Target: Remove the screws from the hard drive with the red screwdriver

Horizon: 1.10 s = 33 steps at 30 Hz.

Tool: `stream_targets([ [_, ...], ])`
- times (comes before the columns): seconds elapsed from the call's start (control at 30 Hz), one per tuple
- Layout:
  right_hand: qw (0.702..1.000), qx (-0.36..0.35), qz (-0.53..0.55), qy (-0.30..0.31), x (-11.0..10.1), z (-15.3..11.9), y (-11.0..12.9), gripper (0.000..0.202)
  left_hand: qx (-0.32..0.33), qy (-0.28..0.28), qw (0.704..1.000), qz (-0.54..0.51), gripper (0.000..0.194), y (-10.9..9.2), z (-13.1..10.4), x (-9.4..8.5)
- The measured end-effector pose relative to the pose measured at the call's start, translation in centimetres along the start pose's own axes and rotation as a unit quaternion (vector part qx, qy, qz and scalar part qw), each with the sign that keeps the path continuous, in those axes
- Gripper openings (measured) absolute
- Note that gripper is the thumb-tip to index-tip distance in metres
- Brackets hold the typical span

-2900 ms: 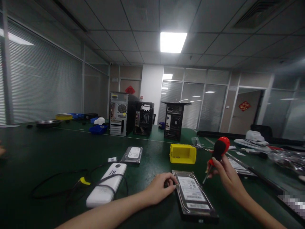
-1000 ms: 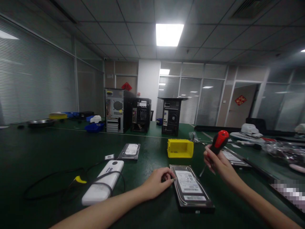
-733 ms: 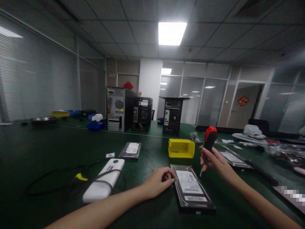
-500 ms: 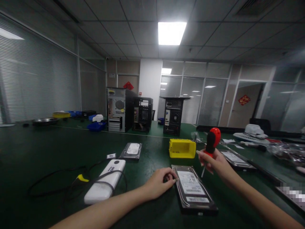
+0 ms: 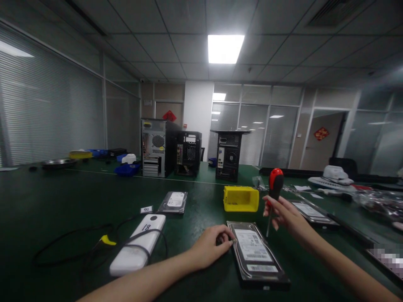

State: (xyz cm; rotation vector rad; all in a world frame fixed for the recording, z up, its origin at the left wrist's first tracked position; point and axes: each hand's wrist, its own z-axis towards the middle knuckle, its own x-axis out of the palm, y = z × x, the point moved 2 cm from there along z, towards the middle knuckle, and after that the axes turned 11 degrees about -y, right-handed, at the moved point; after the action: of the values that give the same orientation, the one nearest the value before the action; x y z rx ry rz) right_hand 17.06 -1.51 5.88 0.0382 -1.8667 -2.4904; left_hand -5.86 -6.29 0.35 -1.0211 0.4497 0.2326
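My right hand (image 5: 283,212) holds a red and black screwdriver (image 5: 276,184) with its handle up. The metal shaft points down, its tip in the air to the right of a hard drive (image 5: 252,245). This drive lies label side up on the green table in front of me. At its left edge is my left hand (image 5: 212,245), fingers curled, with thumb and index fingertip close together. Anything between those fingertips is too small to make out. Behind the drive, a yellow plastic bin (image 5: 241,209) rests on its side with its opening toward me; small bits lie inside.
A white power strip (image 5: 138,247) with a black cable lies left, before a second hard drive (image 5: 174,201). Another hard drive (image 5: 310,210) lies right, near my forearm. Computer cases (image 5: 160,147) stand at the back. Bagged parts (image 5: 378,201) pile up at far right.
The screwdriver has moved slightly left and now stands more upright, its tip a little lower. My left hand stays at the drive's left edge.
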Motion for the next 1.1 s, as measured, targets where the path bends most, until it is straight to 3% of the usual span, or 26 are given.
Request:
stream_targets([
  [0.2,0.998,-0.019,-0.056,-0.023,-0.3,0.4,0.2,0.037,0.000,-0.003,1.000,0.006,0.020,0.0,0.0,0.0],
  [0.43,0.999,-0.023,-0.004,0.026,0.1,0.5,0.2,0.040,-0.003,0.002,1.000,0.008,0.020,0.2,0.2,0.1],
  [0.63,0.997,0.024,0.065,0.040,-0.1,0.7,-0.2,0.040,-0.001,0.004,1.000,0.012,0.020,0.0,0.2,-0.1],
  [0.9,0.997,-0.051,-0.050,0.008,0.2,-0.6,0.9,0.032,-0.015,0.008,1.000,-0.005,0.020,-0.2,0.1,-0.1],
  [1.1,0.996,-0.061,-0.031,0.051,0.5,-0.7,0.7,0.031,-0.019,0.010,1.000,-0.007,0.020,-0.1,0.1,-0.1],
])
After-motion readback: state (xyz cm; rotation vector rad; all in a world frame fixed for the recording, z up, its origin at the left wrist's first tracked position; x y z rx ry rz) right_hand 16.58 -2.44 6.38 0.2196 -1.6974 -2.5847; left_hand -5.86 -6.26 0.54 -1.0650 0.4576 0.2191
